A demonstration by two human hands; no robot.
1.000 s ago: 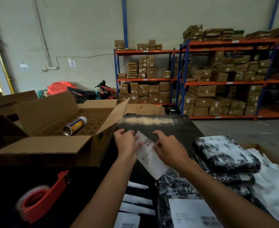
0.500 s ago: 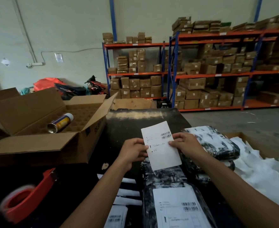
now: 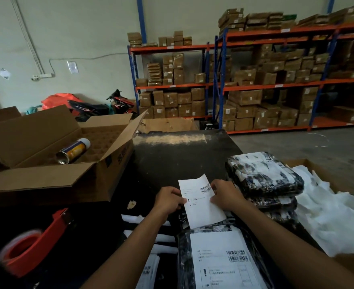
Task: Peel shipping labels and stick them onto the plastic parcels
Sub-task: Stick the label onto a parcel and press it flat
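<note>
At far left, a red tape dispenser (image 3: pixel 29 250) lies blurred on the dark desk (image 3: pixel 182 157), below an open cardboard box (image 3: pixel 53 165) in which a spray can (image 3: pixel 73 151) lies on its side. At centre, a person holds a white shipping label (image 3: pixel 201 201) above the desk, barcode toward the top right: the left hand (image 3: pixel 169 200) grips its left edge with curled fingers, while the right hand (image 3: pixel 227 197) pinches the right edge. Just below the label, nearest the camera, lies a plastic parcel (image 3: pixel 224 261) with a label stuck on its face. To the right of the hands, a stack of black-and-white plastic parcels (image 3: pixel 263 176) sits on the desk. At far right, white crumpled sheets (image 3: pixel 334 217) fill another box. Orange-and-blue shelving (image 3: pixel 276 84) loaded with cartons lines the back wall.
</note>
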